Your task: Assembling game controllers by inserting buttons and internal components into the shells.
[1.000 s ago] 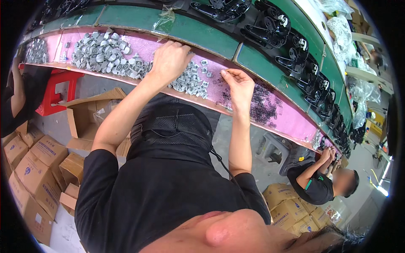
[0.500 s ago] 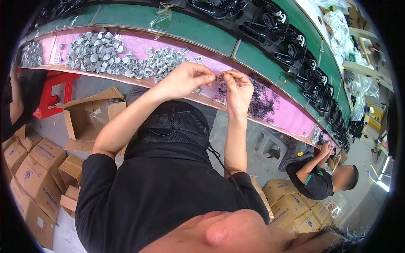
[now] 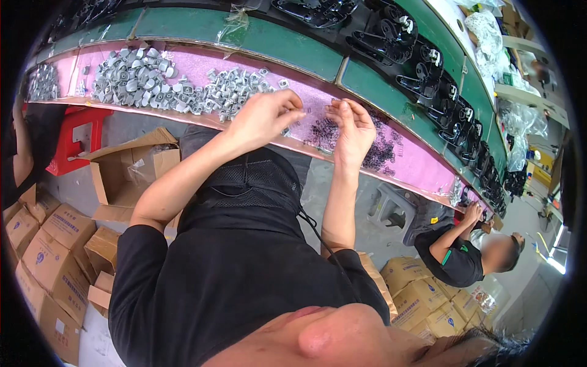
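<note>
My left hand hovers over the pink work surface, its thumb and forefinger curled close together. Whatever sits at those fingertips is too small to name. To its right is my right hand, palm toward me, with the thumb against the bent fingers; what it may hold cannot be made out. A gap separates the two hands. Beside and behind the right hand lies a spread of small dark wire-like parts. Left of my left hand are heaped small grey block-shaped parts, with larger grey caps farther left.
A green ledge runs behind the pink strip, with black assemblies lined up beyond it. Cardboard boxes are stacked at lower left, near an open carton and a red stool. A co-worker sits at right.
My hands were fingertip to fingertip around a tiny dark piece; now they have parted, the right one moving slightly right and the left one slightly left.
</note>
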{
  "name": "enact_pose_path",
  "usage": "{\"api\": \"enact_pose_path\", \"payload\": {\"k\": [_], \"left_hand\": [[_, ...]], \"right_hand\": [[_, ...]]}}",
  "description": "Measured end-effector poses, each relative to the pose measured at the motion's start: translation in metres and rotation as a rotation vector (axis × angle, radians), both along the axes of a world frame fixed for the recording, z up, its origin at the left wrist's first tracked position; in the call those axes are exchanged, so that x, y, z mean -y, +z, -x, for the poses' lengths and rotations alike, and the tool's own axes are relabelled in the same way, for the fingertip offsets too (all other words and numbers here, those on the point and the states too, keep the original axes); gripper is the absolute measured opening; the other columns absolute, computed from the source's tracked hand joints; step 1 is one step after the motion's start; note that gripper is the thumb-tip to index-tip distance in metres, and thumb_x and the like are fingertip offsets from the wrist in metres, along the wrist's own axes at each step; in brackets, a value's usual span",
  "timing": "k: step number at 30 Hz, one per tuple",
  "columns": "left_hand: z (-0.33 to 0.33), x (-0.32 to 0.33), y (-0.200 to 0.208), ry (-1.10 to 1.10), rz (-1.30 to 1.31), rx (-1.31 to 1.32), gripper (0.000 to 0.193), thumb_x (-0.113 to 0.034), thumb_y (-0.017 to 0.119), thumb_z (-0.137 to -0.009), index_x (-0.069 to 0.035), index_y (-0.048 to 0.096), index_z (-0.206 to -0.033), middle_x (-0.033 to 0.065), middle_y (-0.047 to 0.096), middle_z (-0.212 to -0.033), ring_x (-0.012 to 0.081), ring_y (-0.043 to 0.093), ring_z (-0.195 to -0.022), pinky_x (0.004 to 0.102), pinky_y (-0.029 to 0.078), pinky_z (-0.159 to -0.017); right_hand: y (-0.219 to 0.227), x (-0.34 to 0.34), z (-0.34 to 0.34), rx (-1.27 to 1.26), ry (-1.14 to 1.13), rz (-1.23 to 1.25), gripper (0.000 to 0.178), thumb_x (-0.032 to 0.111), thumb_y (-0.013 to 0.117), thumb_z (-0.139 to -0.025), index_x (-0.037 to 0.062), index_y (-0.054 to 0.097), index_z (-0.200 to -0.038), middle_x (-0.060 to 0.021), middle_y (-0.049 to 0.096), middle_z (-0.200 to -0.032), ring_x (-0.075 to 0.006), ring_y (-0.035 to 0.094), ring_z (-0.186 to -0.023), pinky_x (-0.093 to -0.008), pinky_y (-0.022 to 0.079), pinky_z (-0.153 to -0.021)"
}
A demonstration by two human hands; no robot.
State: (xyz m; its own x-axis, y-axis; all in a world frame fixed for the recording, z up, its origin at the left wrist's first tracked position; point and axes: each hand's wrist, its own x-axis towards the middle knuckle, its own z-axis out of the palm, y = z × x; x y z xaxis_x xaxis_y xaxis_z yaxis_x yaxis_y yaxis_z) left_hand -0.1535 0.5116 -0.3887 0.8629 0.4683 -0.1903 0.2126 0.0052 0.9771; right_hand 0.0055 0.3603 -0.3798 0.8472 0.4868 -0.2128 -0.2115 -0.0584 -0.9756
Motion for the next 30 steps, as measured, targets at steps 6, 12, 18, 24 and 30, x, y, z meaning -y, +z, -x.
{"api": "enact_pose_path", "payload": {"k": [6,12,18,24,30], "left_hand": [[-0.012,0.02,-0.011,-0.097,-0.412,0.016,0.024,-0.026,0.078,-0.093,-0.007,0.074,-0.108,0.0133,0.077,-0.095,0.0354,0.075,-0.086,0.0429,0.06,-0.075],[0.003,-0.025,-0.028,0.255,-0.924,0.005,0.017,-0.017,0.079,-0.087,-0.008,0.076,-0.101,0.0071,0.074,-0.097,0.0281,0.071,-0.089,0.0389,0.059,-0.076],[-0.003,-0.043,-0.046,0.269,-0.967,-0.159,0.014,-0.017,0.075,-0.089,-0.006,0.076,-0.096,0.0117,0.073,-0.092,0.0335,0.068,-0.086,0.0443,0.057,-0.078],[-0.008,-0.051,-0.054,0.194,-0.816,-0.121,0.015,-0.017,0.073,-0.091,-0.005,0.079,-0.095,0.0163,0.074,-0.085,0.037,0.069,-0.088,0.0478,0.053,-0.082],[-0.003,-0.052,-0.045,0.231,-0.899,-0.138,0.017,-0.022,0.076,-0.089,-0.007,0.081,-0.097,0.0161,0.075,-0.087,0.0367,0.07,-0.088,0.0473,0.051,-0.084]], "right_hand": [[0.01,0.005,-0.001,-0.171,-0.019,-0.053,0.025,0.012,0.068,-0.105,-0.0058,0.066,-0.123,-0.0225,0.076,-0.104,-0.0294,0.079,-0.078,-0.0347,0.068,-0.066],[0.004,0.014,-0.005,-0.348,-0.033,-0.165,0.027,0.012,0.064,-0.107,-0.0041,0.066,-0.128,-0.0226,0.075,-0.11,-0.0303,0.079,-0.083,-0.0348,0.068,-0.072],[0.011,-0.001,0.003,-0.364,0.014,-0.159,0.034,0.005,0.066,-0.104,-0.0048,0.063,-0.136,-0.0226,0.075,-0.112,-0.0316,0.079,-0.091,-0.0372,0.067,-0.081],[0.01,-0.007,0.008,-0.377,0.098,-0.146,0.037,0.001,0.068,-0.101,-0.0055,0.062,-0.137,-0.0222,0.075,-0.11,-0.0329,0.078,-0.093,-0.038,0.067,-0.082],[0.005,-0.008,0.014,-0.349,0.139,-0.114,0.037,0.003,0.068,-0.102,-0.0032,0.063,-0.138,-0.0212,0.075,-0.113,-0.0305,0.078,-0.096,-0.0383,0.066,-0.087]]}}
